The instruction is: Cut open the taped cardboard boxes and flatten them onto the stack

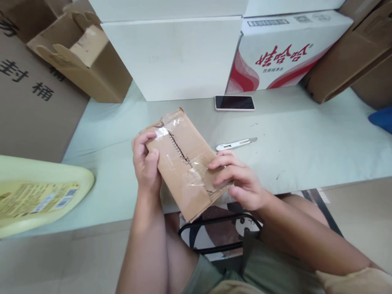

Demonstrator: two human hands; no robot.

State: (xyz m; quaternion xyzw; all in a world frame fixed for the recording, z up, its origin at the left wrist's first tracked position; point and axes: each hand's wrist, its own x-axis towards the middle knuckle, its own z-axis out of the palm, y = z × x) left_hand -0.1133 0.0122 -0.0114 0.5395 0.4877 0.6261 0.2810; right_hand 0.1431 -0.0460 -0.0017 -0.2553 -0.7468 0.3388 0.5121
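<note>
A flat brown cardboard box (174, 167) is held up tilted over the front edge of the table. Pieces of clear tape cross its top, and a dark seam runs between the flaps. My left hand (147, 161) grips the box's left edge, thumb on top. At the lower right corner, my right hand (239, 175) rests its fingers on the taped face, with the thumb by the edge; its grip underneath is hidden. Just beyond the right hand lies a white utility knife (235, 144) with its blade out, pointing right.
A phone (234, 103) lies near white cartons (180, 61) along the back. An open cardboard box (107, 69) stands at the back left, and a yellow-green plastic bottle (39, 192) lies at the left. A blue object (381, 119) shows at the right edge.
</note>
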